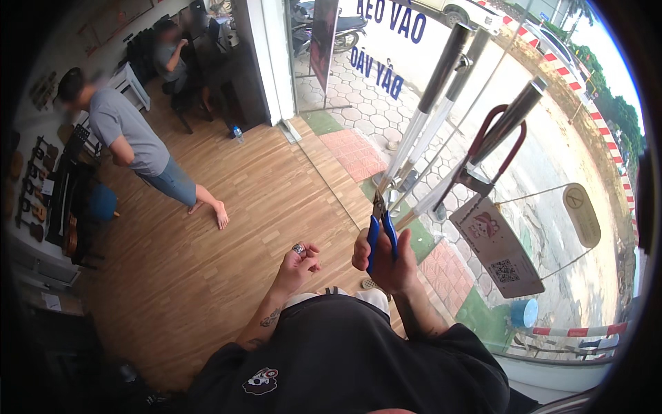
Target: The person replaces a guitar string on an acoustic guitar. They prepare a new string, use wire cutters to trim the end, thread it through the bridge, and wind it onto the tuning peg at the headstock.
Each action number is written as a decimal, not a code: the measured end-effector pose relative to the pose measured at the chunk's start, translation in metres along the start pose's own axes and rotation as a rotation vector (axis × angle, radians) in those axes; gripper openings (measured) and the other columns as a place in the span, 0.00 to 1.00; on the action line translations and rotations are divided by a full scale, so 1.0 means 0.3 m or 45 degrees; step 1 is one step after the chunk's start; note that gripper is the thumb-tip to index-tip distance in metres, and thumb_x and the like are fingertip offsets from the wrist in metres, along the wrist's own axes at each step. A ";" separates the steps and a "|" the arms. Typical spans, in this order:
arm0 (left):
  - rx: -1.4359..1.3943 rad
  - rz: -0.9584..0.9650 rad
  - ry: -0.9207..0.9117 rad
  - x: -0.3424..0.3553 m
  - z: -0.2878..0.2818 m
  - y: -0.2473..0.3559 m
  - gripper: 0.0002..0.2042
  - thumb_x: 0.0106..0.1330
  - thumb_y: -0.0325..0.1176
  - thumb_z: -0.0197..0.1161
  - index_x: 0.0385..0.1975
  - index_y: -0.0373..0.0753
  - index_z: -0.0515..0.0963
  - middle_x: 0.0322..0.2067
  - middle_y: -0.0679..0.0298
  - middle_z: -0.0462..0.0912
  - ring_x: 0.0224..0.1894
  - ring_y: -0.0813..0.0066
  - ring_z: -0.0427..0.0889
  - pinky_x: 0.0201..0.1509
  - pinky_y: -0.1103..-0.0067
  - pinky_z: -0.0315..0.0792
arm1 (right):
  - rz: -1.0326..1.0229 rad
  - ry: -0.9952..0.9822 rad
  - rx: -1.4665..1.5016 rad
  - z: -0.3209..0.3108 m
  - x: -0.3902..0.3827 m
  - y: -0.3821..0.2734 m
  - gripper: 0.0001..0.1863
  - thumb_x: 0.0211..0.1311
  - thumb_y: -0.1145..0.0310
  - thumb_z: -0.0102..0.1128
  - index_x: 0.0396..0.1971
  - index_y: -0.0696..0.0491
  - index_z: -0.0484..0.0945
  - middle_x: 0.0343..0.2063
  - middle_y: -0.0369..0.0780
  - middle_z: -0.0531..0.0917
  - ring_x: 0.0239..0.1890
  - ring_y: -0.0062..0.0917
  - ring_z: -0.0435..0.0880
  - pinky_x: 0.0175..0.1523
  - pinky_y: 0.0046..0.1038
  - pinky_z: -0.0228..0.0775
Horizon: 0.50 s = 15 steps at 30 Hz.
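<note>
My right hand is closed around the blue handles of a pair of small cutting pliers, whose metal jaws point up and away from me. Behind the jaws, in the same line of sight, are the long tubular handles of a glass door; I cannot tell whether they touch. My left hand is held beside it with its fingers curled in and a silver ring on one finger. What those fingers hold, if anything, is hidden.
A red U-shaped lock hangs on a door handle, with a white sign on a cord nearby. On the left a person stands barefoot on the wooden floor; another sits behind. A bottle stands near the dark cabinet.
</note>
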State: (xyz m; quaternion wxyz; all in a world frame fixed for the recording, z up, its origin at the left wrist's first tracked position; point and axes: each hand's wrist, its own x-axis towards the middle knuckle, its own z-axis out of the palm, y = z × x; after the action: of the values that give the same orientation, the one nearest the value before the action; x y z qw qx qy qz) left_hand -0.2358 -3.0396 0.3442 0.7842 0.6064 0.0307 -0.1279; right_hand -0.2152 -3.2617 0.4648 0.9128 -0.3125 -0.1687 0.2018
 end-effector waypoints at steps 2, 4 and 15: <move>-0.075 0.066 0.155 -0.016 -0.190 0.046 0.08 0.66 0.26 0.56 0.44 0.35 0.72 0.29 0.67 0.77 0.31 0.81 0.79 0.39 0.81 0.75 | 0.147 -0.045 0.053 0.071 0.182 0.111 0.29 0.70 0.33 0.36 0.27 0.46 0.62 0.29 0.39 0.71 0.26 0.23 0.66 0.33 0.24 0.57; -0.119 0.082 0.371 -0.062 -0.315 0.075 0.08 0.67 0.26 0.56 0.43 0.35 0.72 0.28 0.67 0.77 0.31 0.81 0.79 0.39 0.81 0.75 | 0.321 -0.161 -0.015 0.110 0.322 0.200 0.28 0.71 0.34 0.35 0.26 0.46 0.62 0.28 0.39 0.71 0.26 0.23 0.66 0.33 0.25 0.57; -0.412 0.502 1.061 -0.181 -0.822 0.408 0.03 0.69 0.26 0.58 0.39 0.37 0.73 0.31 0.63 0.81 0.36 0.76 0.83 0.43 0.79 0.77 | 0.721 -0.968 -0.431 0.243 1.039 0.888 0.32 0.61 0.54 0.64 0.56 0.64 0.73 0.53 0.46 0.73 0.58 0.33 0.72 0.64 0.37 0.61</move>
State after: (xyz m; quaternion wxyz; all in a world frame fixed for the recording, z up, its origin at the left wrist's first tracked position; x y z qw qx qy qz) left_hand -0.2327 -2.7657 0.4060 0.7986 0.4706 0.2462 0.2831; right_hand -0.0484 -2.8846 0.4059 0.6325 -0.3942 -0.4283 0.5110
